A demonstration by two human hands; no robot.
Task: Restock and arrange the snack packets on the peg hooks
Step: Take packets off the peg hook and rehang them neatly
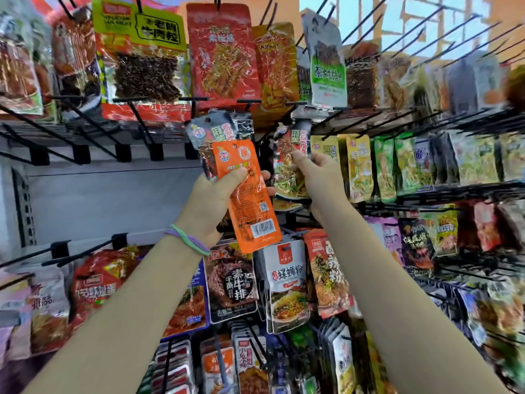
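Left hand is clenched round a small stack of packets, w/ the orange packet in front; its thumb is pressed across the packet's face. Behind it, a dark packet w/ a punched hole is held in the same grip, top edge up near the peg row. Right hand is raised just beside, fingertips pinched on the lower part of a hanging clear-fronted packet, which appears to sit on a peg hook directly above.

Key relation: the orange packet's long axis is run from upper left to lower right, tilted off vertical, w/ the hang hole at the upper end, near the top edge. The black peg hook judged to be the target is found above & slightly right of that hole. Left hand is the nearer 1 to it; right hand is set 1 column over.

Next move, as judged: packet to be straightened upright & lifted so the hole is lined w/ the peg tip. Risk: the stack is fanned, so 2 holes may not be aligned.
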